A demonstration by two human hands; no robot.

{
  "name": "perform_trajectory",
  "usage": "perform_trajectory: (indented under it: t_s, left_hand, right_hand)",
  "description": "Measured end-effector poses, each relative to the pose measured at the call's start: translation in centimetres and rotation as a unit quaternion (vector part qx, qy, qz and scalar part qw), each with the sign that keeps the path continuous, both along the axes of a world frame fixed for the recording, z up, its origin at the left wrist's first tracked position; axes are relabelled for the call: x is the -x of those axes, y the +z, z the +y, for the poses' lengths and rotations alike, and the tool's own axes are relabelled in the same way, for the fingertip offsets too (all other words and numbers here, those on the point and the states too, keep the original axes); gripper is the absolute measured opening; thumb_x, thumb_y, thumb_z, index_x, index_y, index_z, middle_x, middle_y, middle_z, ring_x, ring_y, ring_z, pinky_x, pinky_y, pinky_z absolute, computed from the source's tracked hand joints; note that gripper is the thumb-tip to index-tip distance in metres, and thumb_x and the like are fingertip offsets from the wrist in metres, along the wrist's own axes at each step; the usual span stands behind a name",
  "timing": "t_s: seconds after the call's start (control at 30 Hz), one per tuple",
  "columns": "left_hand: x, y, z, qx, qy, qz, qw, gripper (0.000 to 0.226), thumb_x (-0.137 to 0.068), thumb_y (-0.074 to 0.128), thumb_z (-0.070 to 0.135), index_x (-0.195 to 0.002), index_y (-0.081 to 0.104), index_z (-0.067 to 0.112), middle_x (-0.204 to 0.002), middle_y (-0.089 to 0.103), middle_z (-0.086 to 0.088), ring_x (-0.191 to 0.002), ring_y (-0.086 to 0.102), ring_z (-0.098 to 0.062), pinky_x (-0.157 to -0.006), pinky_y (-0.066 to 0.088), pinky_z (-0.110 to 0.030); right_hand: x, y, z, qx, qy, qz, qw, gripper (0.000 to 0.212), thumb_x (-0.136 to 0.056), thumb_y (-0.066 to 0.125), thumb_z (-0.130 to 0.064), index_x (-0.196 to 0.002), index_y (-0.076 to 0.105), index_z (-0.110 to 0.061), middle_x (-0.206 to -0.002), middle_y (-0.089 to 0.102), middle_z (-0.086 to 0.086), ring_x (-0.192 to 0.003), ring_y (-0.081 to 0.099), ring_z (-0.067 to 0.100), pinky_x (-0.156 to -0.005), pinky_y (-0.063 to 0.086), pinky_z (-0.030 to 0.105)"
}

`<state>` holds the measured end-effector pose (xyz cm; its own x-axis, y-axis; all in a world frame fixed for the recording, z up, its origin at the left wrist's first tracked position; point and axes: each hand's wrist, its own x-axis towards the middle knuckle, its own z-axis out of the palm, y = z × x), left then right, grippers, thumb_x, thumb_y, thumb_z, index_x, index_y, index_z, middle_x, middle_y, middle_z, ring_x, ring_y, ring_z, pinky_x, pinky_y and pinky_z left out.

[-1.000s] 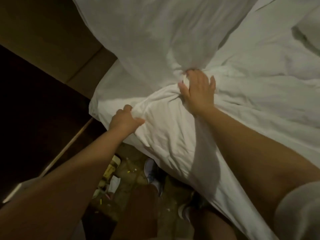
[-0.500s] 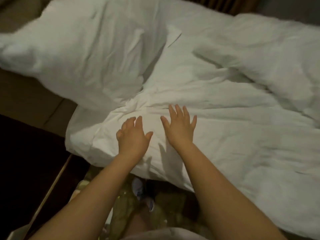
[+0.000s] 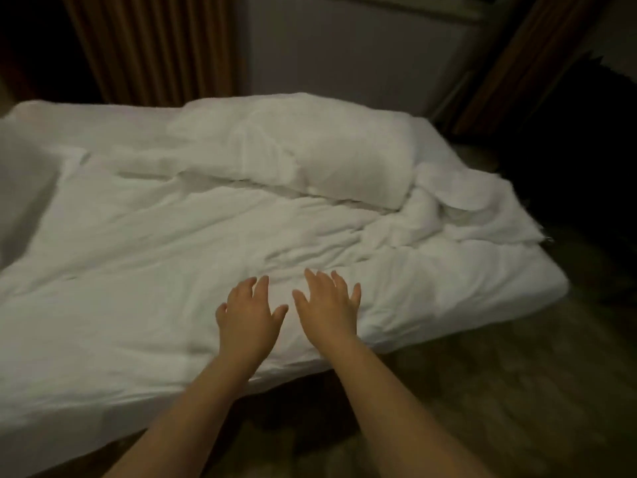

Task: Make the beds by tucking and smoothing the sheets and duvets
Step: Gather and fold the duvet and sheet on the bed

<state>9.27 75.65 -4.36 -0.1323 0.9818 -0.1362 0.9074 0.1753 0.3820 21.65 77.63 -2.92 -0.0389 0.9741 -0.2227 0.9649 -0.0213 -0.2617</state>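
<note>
White duvet (image 3: 155, 277) on bed (image 3: 69, 122), left hand (image 3: 250, 317) and right hand (image 3: 327, 305) over its near edge.
Side by side, palms down, grip wide, fingers spread, nothing held; contact with fabric not discernible. Rumpled, bunched toward far right corner, left end cut off by frame. At far side, pillow (image 3: 310, 157). Dim, blurred floor (image 3: 499, 391).

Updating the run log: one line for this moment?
left hand: open on duvet | right hand: open on duvet | duvet: creased, not yet smooth

Dim room: brown pleated curtains (image 3: 148, 46) flank a pale wall panel (image 3: 344, 53) above mottled brown floor (image 3: 499, 391).
</note>
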Motion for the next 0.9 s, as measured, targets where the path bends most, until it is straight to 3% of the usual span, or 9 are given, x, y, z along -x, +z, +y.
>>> perform_trajectory:
  t_s: [0.23, 0.47, 0.73, 0.9]
  left_hand:
    - [-16.3, 1.8, 3.6, -0.023, -0.118, -0.008, 0.993, 0.065, -0.093, 0.042, 0.052, -0.148, 0.023, 0.023, -0.153, 0.026, -0.002, -0.140, 0.025, -0.019, -0.108, 0.028, -0.040]
    - [-30.6, 0.3, 12.5, -0.030, -0.204, -0.017, 0.978, 0.064, -0.093, 0.045, 0.049, -0.147, 0.024, 0.022, -0.152, 0.028, -0.002, -0.139, 0.026, -0.020, -0.108, 0.028, -0.041]
    - [-51.1, 0.7, 23.0, -0.014, -0.338, -0.002, 0.941, 0.066, -0.094, 0.043, 0.049, -0.148, 0.020, 0.022, -0.152, 0.028, -0.005, -0.138, 0.029, -0.024, -0.107, 0.028, -0.044]
    - [-61.9, 0.2, 27.2, -0.005, -0.361, -0.008, 0.933, 0.067, -0.094, 0.044, 0.048, -0.149, 0.015, 0.023, -0.151, 0.028, -0.005, -0.136, 0.030, -0.024, -0.108, 0.030, -0.045]
  right_hand:
    - [-16.2, 1.5, 0.8, -0.006, -0.121, -0.024, 0.992, 0.053, -0.100, 0.024, -0.052, -0.150, 0.020, -0.033, -0.158, 0.020, -0.007, -0.146, 0.008, 0.017, -0.115, -0.002, 0.051]
    - [-30.6, -0.9, 6.3, 0.006, -0.210, 0.000, 0.978, 0.052, -0.101, 0.026, -0.050, -0.150, 0.020, -0.032, -0.158, 0.019, -0.008, -0.147, 0.007, 0.018, -0.117, 0.001, 0.052]
    - [-50.0, 0.9, 12.7, 0.011, -0.318, -0.026, 0.948, 0.052, -0.101, 0.028, -0.049, -0.149, 0.024, -0.030, -0.155, 0.026, -0.006, -0.145, 0.015, 0.019, -0.116, 0.005, 0.049]
    - [-61.3, 0.2, 14.7, 0.004, -0.372, -0.028, 0.928, 0.053, -0.100, 0.029, -0.049, -0.149, 0.023, -0.031, -0.154, 0.029, -0.007, -0.144, 0.017, 0.018, -0.116, 0.008, 0.048]
